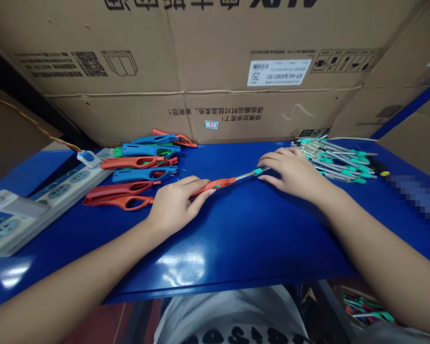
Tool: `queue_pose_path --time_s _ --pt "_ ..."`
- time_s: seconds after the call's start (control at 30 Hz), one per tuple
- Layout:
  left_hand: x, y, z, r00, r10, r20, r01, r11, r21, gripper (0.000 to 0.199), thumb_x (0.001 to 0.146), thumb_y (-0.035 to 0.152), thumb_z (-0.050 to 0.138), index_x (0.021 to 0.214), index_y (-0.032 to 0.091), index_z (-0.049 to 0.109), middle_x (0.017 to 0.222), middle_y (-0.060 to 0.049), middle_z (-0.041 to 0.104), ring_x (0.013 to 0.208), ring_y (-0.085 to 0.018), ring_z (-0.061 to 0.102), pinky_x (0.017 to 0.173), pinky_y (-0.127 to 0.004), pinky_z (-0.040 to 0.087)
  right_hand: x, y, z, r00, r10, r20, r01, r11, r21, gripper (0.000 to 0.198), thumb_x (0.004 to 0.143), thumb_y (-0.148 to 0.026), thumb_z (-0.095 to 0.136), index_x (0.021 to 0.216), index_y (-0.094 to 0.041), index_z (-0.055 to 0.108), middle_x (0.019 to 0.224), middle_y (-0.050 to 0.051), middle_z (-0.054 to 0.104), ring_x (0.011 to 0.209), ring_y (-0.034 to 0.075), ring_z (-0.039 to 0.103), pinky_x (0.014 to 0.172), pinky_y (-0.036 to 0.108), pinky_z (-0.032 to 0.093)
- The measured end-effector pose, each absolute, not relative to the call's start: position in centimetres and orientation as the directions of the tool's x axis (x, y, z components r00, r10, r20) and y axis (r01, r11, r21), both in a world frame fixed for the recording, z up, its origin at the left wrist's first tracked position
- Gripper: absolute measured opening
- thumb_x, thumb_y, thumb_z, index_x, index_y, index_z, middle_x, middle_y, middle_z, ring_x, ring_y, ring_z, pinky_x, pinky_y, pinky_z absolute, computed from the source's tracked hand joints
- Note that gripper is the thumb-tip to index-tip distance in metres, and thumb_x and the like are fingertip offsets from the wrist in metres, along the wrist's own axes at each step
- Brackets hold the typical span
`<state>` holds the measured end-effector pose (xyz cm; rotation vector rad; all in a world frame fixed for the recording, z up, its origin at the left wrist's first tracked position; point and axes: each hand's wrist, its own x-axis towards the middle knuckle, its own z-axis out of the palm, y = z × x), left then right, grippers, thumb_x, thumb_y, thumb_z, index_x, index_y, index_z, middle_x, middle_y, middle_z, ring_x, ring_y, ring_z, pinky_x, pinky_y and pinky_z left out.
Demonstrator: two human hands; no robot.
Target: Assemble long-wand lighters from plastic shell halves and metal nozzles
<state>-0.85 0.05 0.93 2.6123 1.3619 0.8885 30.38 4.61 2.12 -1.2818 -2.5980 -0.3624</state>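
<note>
The left hand point(177, 200) is grasping an orange handle point(218, 184) near the middle of the blue tabletop point(254, 243), its thumb lying along the near side; a metal rod point(244, 176) is projecting from the handle towards the right, bearing a teal sleeve point(258, 171); the right hand point(290, 172) is pinching the rod's far right end between thumb and fingers, the exact contact being partly hidden.

To the left, orange, blue and green handles point(129, 163) are lying in a loose stack, the left hand covering the end of the nearest one; farther left, a white power strip point(62, 191) is running obliquely beside them, a white plug point(21, 203) occupying its near part; to the right, teal-tipped rods point(340, 165) are lying heaped, the right hand partly screening them; a black-and-yellow tool point(378, 167) is resting at their right edge; a cardboard panel point(218, 57) is closing off the far side, a white label point(279, 71) showing upside down; below the near right edge, coloured parts point(370, 306) are lying in a container.
</note>
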Motion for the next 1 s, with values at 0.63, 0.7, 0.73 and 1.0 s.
queue_pose_path --time_s 0.63,0.7,0.73,1.0 --pt "-1.1 1.0 -0.2 0.622 0.614 0.485 0.585 -0.777 0.234 0.034 0.099 0.035 0.060 0.128 0.019 0.065 0.111 -0.008 0.071 0.098 -0.023 0.066 0.088 -0.039 0.054 28.3 3.4 2.1 -0.756 0.625 0.196 0.589 0.780 -0.212 0.029 0.103 -0.040 0.049 0.112 -0.018 0.066 0.105 0.007 0.072 0.097 0.023 0.061 0.096 0.040 0.036" --pt "-1.1 1.0 -0.3 0.619 0.623 0.477 0.590 -0.771 0.240 0.034 0.099 0.036 0.060 0.129 0.019 0.065 0.112 -0.008 0.071 0.099 -0.023 0.066 0.088 -0.038 0.054 28.3 3.4 2.0 -0.763 0.597 0.247 0.571 0.802 -0.176 0.027 0.101 -0.039 0.053 0.113 -0.018 0.066 0.105 0.007 0.072 0.096 0.023 0.062 0.096 0.039 0.037" --pt "-1.1 0.9 -0.4 0.618 0.630 0.471 0.591 -0.767 0.251 0.034 0.099 0.036 0.059 0.129 0.019 0.065 0.113 -0.008 0.070 0.099 -0.023 0.067 0.088 -0.037 0.055 28.2 3.4 1.9 -0.765 0.583 0.273 0.564 0.812 -0.153 0.026 0.101 -0.037 0.053 0.111 -0.017 0.066 0.103 0.007 0.073 0.095 0.022 0.062 0.095 0.039 0.038" --pt "-0.9 0.2 -0.6 0.643 0.628 0.438 0.555 -0.777 0.299 0.029 0.102 0.035 0.053 0.120 0.017 0.067 0.105 -0.007 0.073 0.089 -0.019 0.071 0.080 -0.029 0.058 27.5 3.2 0.9 -0.795 0.456 0.399 0.480 0.876 -0.045 0.027 0.104 -0.027 0.046 0.106 -0.014 0.068 0.091 0.010 0.073 0.085 0.021 0.061 0.083 0.036 0.044"
